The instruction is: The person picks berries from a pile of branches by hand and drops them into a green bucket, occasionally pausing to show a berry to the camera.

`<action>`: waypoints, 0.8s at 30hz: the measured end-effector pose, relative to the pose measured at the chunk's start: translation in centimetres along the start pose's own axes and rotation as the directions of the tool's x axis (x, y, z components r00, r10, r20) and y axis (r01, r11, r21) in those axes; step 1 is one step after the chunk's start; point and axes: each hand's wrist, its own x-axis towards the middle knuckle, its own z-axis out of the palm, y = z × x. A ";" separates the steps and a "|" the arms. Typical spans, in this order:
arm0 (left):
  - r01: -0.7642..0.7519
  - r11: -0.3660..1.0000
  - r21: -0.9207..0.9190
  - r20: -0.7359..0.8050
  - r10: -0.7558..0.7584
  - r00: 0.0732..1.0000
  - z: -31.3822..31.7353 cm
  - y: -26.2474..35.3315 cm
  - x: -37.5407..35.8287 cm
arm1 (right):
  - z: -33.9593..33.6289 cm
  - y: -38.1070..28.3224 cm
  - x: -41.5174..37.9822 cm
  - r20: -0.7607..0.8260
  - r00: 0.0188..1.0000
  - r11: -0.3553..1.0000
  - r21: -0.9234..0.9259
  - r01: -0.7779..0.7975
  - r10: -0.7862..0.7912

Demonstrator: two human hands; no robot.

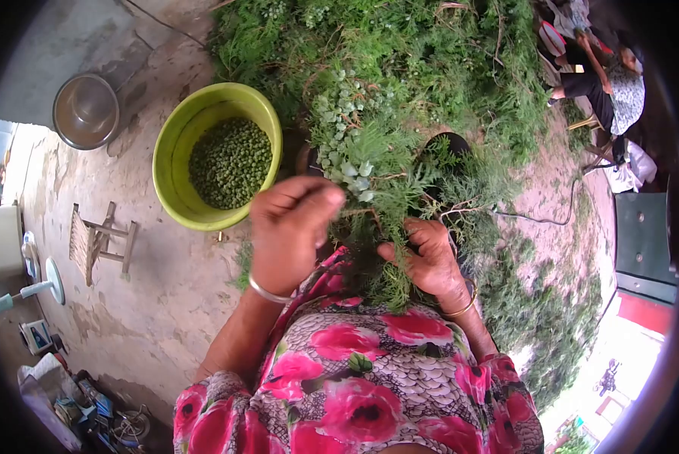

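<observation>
My right hand is closed around a leafy evergreen branch, holding it low over my lap. Pale blue-green seed cones cluster along the twigs above my hands. My left hand, slightly blurred, is raised beside the branch with its fingers curled in. Whether anything sits inside those fingers is hidden. Close by on the left stands a yellow-green plastic tub, part filled with small green cones.
A large heap of cut evergreen branches spreads ahead, with more greenery at right. On the left are a metal bowl and a small wooden stool. Another person sits at upper right. A dark cable crosses the floor.
</observation>
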 end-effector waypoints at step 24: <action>0.112 0.908 -0.403 0.029 -0.110 0.994 0.5 -1.9 0.5 | 0.1 0.4 0.1 0.005 0.998 0.992 0.111 -0.064 0.063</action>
